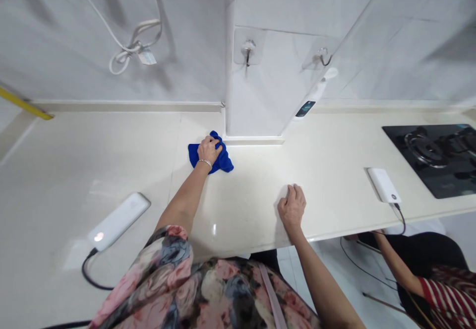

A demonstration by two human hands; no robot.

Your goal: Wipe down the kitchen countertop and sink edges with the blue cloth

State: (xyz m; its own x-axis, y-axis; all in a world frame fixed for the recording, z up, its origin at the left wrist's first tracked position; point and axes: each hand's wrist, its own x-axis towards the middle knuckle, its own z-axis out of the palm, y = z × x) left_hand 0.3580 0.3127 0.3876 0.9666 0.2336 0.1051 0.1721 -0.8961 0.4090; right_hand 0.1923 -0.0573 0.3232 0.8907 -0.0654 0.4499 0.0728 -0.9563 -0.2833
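Observation:
My left hand presses a crumpled blue cloth onto the pale countertop, its fingers bunched in the fabric. The cloth lies beside the bottom left corner of a white wall pillar. A bracelet circles the left wrist. To the right, nearer the counter's front edge, my right hand leans on the bare surface with its fingers curled in. Nothing shows in its grip.
White power banks with black cables lie at left and right. A black gas hob is set in the counter at far right. A tied white cord hangs above. Another person's arm is below the counter's right end.

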